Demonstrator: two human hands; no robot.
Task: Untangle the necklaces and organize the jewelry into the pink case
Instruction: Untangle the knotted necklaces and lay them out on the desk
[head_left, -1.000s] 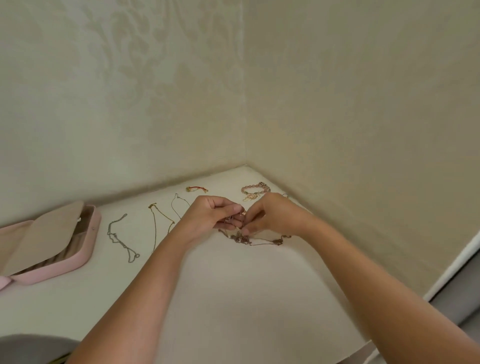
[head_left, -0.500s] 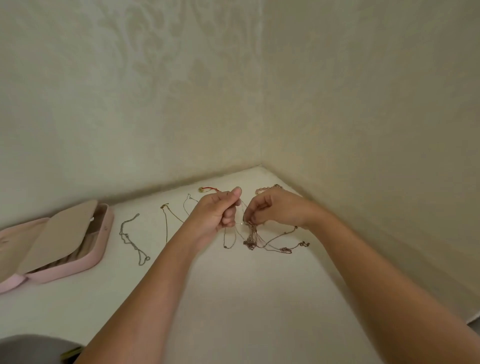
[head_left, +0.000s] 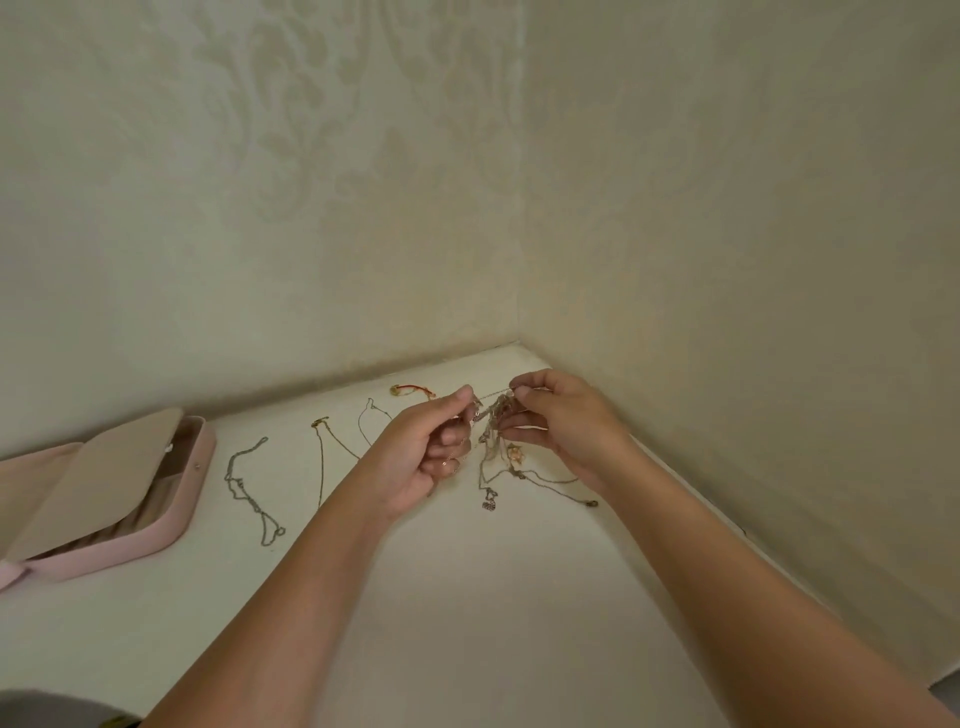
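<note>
Walls (head_left: 311, 208): two pale patterned faces that meet in a corner behind the table.
Table (head_left: 467, 597): white top, set into that corner.
Case (head_left: 179, 519): pink, open, at the left edge of the table, well apart from the hands; a beige flap (head_left: 104, 478) lies tilted over its inside.
Left hand (head_left: 415, 462): raised over the table, thumb and forefinger pinching a strand of the tangle, other fingers curled.
Right hand (head_left: 566, 426): just beside the left, fingertips pinching the top of the same tangle.
Tangle (head_left: 493, 421): knotted necklaces held up between the hands; loose loops hang down to the table.
Silver chain (head_left: 249, 493): laid out alone, between case and left arm.
Gold chain (head_left: 322, 467): laid out just right of the silver one.
Thin chain (head_left: 371, 415): next right, partly hidden by the left hand.
Bracelet (head_left: 413, 389): red, near the back wall.
Pendant (head_left: 488, 504): dark, on the lowest hanging loop.
</note>
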